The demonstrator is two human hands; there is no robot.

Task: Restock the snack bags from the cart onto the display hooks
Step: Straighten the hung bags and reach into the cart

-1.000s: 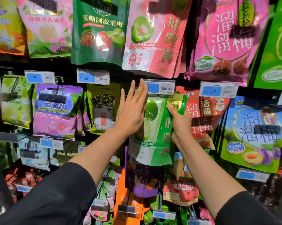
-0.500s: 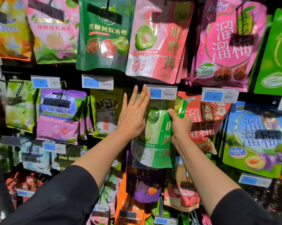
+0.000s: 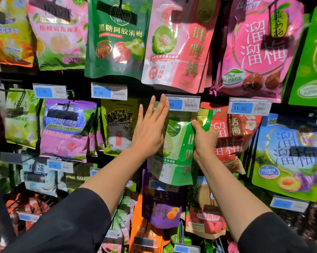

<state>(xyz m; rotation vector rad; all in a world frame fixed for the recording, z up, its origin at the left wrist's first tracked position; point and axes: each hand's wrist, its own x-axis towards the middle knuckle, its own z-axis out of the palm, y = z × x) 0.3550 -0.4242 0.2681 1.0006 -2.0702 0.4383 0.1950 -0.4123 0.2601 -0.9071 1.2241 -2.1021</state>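
Bag: green and white snack bag, glossy, gold letters, just under the price tag.
Left hand: flat, fingers straight, presses the bag.
Right hand: pinches the bag's top right corner.
Change: both hands keep the same hold as before; the bag hangs unmoved under the tag.

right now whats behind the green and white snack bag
More green and white snack bag edges at its right side; the purple bag overlaps below. The hook is hidden by the price tag.

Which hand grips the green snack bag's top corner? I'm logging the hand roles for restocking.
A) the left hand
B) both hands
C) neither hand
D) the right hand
D: the right hand curls its fingers round the top corner of the green snack bag, while the left hand lies flat with straight fingers against the bag's front.
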